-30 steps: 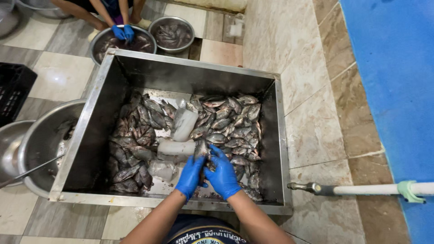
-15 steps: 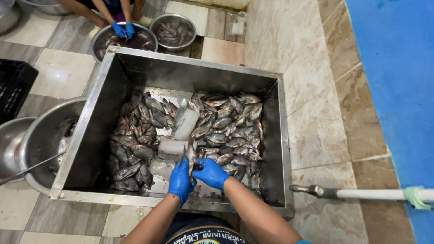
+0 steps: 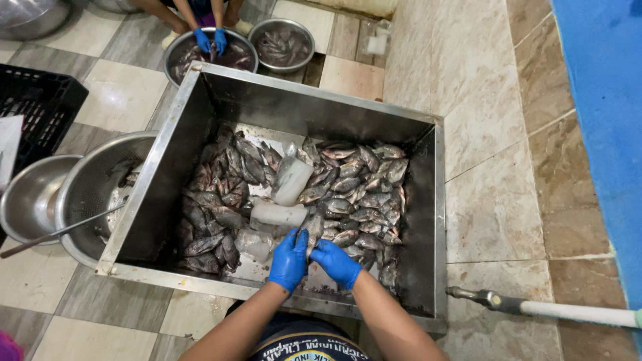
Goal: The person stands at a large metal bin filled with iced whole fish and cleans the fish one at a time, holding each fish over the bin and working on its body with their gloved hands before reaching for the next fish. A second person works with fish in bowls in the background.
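Both my hands wear blue gloves and reach into a large steel tub (image 3: 435,220). My left hand (image 3: 289,259) and my right hand (image 3: 336,262) grip one small grey fish (image 3: 312,229) between them, held upright above the near part of the tub. Several small grey fish (image 3: 361,194) cover the tub's bottom on both sides. Two cloudy ice blocks (image 3: 292,179) lie among them just beyond my hands, and a clear plastic bag (image 3: 254,242) sits left of my left hand.
A perforated steel bowl (image 3: 90,190) with a long handle (image 3: 60,230) and a plain steel bowl (image 3: 30,200) stand left of the tub, by a black crate (image 3: 37,107). Another person's blue-gloved hands (image 3: 210,40) work over a fish bowl (image 3: 180,57) beyond. A white hose (image 3: 568,311) lies right.
My hands have drawn back toward me and closed together around one fish, lifting it from the pile. The camera view has shifted slightly.
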The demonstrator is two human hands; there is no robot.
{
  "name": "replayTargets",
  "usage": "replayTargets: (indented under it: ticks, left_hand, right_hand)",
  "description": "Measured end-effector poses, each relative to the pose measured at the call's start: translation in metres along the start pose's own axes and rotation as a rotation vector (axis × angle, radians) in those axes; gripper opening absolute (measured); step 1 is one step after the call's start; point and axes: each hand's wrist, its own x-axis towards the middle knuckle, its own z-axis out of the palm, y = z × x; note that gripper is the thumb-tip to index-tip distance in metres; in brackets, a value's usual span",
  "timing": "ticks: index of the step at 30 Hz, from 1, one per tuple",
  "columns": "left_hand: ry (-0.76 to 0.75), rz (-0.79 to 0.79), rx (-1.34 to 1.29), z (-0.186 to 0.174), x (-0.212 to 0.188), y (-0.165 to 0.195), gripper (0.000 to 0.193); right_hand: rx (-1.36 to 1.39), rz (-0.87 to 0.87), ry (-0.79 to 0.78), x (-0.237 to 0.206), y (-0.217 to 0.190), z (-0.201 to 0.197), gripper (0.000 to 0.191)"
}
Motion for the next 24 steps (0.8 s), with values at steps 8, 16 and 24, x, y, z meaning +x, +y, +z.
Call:
replayTargets:
  ticks: [8,16,24]
  left_hand:
    - [-0.172,0.077,0.561,-0.004,-0.004,0.006,0.035]
    - [-0.372,0.243,0.674,-0.013,-0.023,0.019,0.027]
    - [-0.587,-0.069,0.732,-0.018,-0.031,0.016,0.085]
  right_hand:
    - [0.586,0.24,0.071,-0.015,0.002,0.013,0.032]
    - [0.701,0.385,0.02,-0.035,0.012,0.016,0.03]
    - [0.531,0.464,0.037,-0.053,0.018,0.021,0.038]
